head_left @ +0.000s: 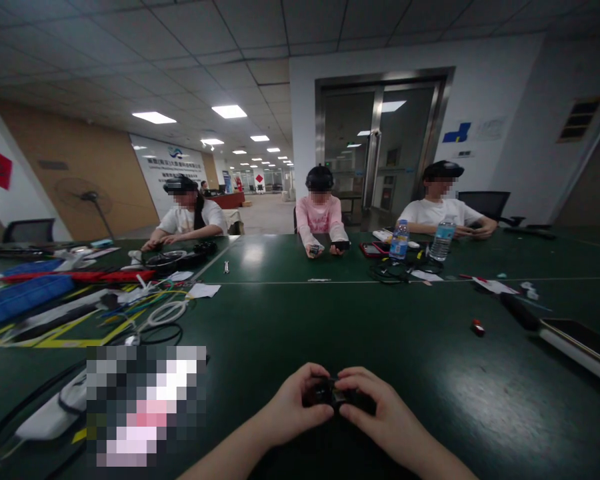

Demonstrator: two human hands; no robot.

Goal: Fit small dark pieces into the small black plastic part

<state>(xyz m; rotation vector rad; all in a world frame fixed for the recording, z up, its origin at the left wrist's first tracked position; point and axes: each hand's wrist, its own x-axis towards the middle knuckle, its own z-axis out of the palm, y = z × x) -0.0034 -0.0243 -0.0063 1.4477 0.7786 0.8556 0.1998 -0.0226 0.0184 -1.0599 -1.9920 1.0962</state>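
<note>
Near the front edge of the dark green table, a small black object (336,395) is held between both of my hands. My left hand (300,407) grips its left side, with the fingers curled over the top and the thumb in front. On the right side, my right hand (375,410) holds it with fingertips above and thumb below. The object's details are dark and partly hidden by my fingers.
Coiled cables (165,313), a white power strip (55,413) and blue trays (25,297) lie left. A small red item (477,327) and a flat device (580,343) lie right. Two bottles (399,241) stand farther back. Three people sit across the green table (280,320).
</note>
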